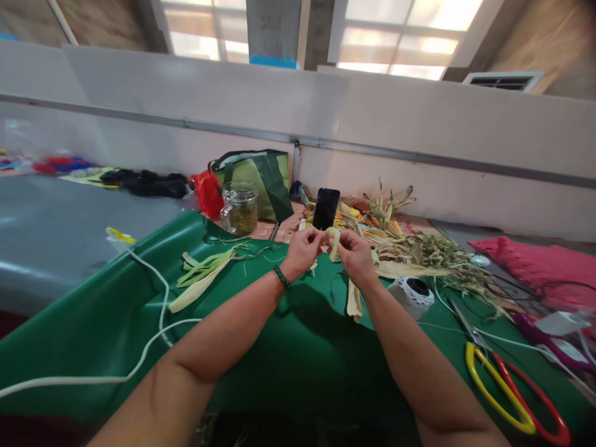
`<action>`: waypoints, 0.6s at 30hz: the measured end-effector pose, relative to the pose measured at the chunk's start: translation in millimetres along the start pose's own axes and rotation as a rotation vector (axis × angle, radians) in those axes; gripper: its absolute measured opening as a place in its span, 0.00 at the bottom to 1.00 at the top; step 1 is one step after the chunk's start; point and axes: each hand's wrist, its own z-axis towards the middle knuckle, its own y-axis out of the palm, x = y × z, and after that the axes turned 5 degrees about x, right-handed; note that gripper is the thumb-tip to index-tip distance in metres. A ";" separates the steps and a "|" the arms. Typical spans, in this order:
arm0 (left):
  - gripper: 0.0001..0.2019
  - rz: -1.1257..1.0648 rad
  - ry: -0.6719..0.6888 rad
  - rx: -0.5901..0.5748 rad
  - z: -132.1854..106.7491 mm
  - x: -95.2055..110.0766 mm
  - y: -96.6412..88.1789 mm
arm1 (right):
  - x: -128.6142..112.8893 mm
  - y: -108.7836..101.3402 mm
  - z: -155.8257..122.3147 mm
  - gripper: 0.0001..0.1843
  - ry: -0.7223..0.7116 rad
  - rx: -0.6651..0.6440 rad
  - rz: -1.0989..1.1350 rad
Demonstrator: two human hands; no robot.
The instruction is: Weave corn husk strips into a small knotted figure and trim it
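Left hand [302, 248], right hand [356, 256] tight on husk [333, 243]

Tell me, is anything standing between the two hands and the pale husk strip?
Nothing visible. The left hand and the right hand both pinch the husk strip directly, above the green cloth. The phone stands behind them, not between.

The husk strip [333, 243] near the centre is looking dry, matt and papery, with fine ribs. The green sheet [288, 347] beneath is shining like smooth coated plastic. Far left of it, a mug [239, 208] is showing clear glass, and the phone [325, 208] is gleaming glossy black. Near right, the scissors [475, 340] are pairing dull metal blades with glossy yellow and red plastic handles.
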 end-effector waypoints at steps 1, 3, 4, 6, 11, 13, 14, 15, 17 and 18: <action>0.19 -0.006 0.001 -0.014 -0.5 0.7 -0.1 | -0.9 -0.1 0.1 0.16 -0.006 0.028 0.011; 0.20 -0.046 -0.025 -0.057 -1.5 2.7 0.1 | -2.7 -0.9 0.6 0.18 -0.022 0.065 0.029; 0.20 -0.074 -0.047 -0.079 -1.8 3.9 0.3 | -3.4 -1.5 0.9 0.19 -0.030 0.073 0.037; 0.19 -0.127 -0.103 -0.115 -1.8 6.3 0.6 | -4.1 -2.6 1.3 0.20 -0.043 0.075 0.045; 0.17 -0.213 -0.281 -0.109 1.5 9.5 -1.4 | -0.9 -3.0 0.7 0.14 -0.124 0.046 -0.040; 0.17 -0.259 -0.325 -0.101 2.7 9.9 -2.9 | 1.1 -3.5 0.2 0.10 -0.212 0.026 -0.117; 0.16 -0.281 -0.341 -0.103 3.0 10.1 -3.5 | 1.9 -4.1 0.0 0.09 -0.259 0.014 -0.158; 0.16 -0.299 -0.356 -0.105 3.1 10.4 -4.0 | 2.3 -4.8 -0.2 0.07 -0.304 0.005 -0.198; 0.16 -0.319 -0.387 -0.108 2.8 11.3 -4.4 | 2.0 -6.5 -0.7 0.06 -0.382 0.003 -0.278; 0.16 -0.321 -0.401 -0.107 2.4 11.7 -4.3 | 1.5 -7.2 -1.0 0.07 -0.416 0.010 -0.318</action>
